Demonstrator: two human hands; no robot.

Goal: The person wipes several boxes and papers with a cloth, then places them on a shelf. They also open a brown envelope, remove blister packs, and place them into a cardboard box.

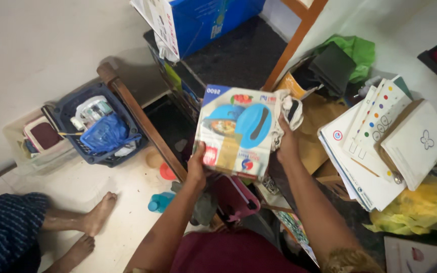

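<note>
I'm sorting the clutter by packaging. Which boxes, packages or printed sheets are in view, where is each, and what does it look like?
Cardboard box: between left hand and right hand, white and blue, pictured blue lidded container.
Large blue carton: top centre, on a dark shelf.
Printed sheets: stacked right, white with coloured dots.
Yellow-green bag: lower right, crumpled.

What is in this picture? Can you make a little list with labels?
Left hand: grips the lower left edge of a cardboard box
Right hand: presses a white cloth to the box's right side
Box picture: blue lidded pot
Left of box: dark blue basket with bottles and a bag
Right of box: stack of papers
Floor: another person's bare feet
</note>
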